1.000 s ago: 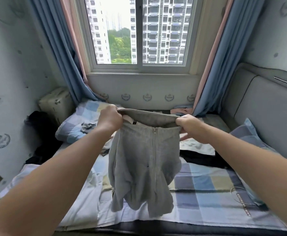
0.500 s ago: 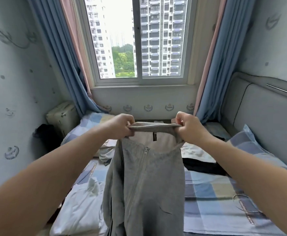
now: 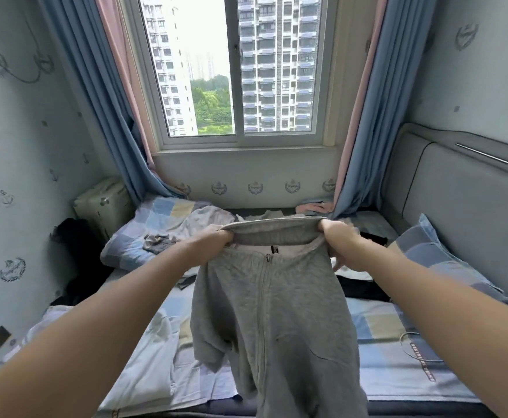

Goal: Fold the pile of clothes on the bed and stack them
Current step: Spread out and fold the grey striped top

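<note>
I have the soft grey zip-front knitted jacket (image 3: 274, 312) hanging in the air. My left hand (image 3: 216, 245) is clenched round one end of its top edge and my right hand (image 3: 340, 245) round the other, so the collar band runs taut and nearly level between them. The body drops straight below both hands with the zip facing me. One sleeve looks bunched under the left hand. I cannot make out the other sleeve.

I judge this to be the spreading step, before any fold. To do it well I would keep both grips even and the collar stretched. I would let the hem touch first on the blue and cream checked bed sheet (image 3: 397, 327) below the right hand, then lay the jacket back flat. It should stay off the rumpled white cloth (image 3: 144, 366) below the left hand and the dark garment (image 3: 358, 289) just beyond the right. The knit is limp, so the bunched sleeve may need pulling out before folding.
</note>
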The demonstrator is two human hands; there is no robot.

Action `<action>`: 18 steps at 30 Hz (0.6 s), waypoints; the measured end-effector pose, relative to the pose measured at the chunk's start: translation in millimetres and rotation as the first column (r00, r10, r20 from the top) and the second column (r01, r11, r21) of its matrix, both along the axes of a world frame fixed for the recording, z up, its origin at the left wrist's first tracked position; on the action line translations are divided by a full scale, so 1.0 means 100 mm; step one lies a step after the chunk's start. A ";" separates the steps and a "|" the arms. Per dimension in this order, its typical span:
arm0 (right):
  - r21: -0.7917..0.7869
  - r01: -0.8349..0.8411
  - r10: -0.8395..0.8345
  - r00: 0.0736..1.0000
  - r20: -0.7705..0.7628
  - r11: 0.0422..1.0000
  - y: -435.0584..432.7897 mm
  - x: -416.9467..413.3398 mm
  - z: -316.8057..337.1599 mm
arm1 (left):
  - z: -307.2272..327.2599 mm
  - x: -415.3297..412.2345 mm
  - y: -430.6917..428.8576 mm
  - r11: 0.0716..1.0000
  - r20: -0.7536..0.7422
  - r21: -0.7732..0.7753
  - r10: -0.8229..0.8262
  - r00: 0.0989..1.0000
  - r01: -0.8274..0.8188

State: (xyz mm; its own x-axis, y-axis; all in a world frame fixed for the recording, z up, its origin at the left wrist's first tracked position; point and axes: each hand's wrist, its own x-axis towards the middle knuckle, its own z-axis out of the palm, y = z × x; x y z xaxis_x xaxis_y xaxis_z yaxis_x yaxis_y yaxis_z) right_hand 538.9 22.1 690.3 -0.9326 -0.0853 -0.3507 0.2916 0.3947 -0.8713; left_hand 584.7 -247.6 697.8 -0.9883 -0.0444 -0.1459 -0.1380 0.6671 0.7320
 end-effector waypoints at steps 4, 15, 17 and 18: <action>-0.136 -0.016 0.034 0.991 0.127 0.991 0.05 0.09 -0.05 | 0.00 0.18 0.02 0.995 0.029 0.047 -0.090 0.995 0.089; 0.059 -0.630 0.630 0.776 0.018 0.774 0.49 0.18 0.12 | 0.11 0.35 -0.26 0.936 0.126 -0.051 -0.340 0.932 0.349; 0.288 -0.631 0.665 0.746 -0.027 0.720 0.53 0.13 0.16 | 0.10 0.27 -0.36 0.936 0.082 -0.079 -0.335 0.938 0.342; 0.405 -0.585 0.660 0.749 -0.061 0.702 0.54 0.09 0.15 | 0.10 0.24 -0.39 0.937 0.065 -0.088 -0.333 0.941 0.338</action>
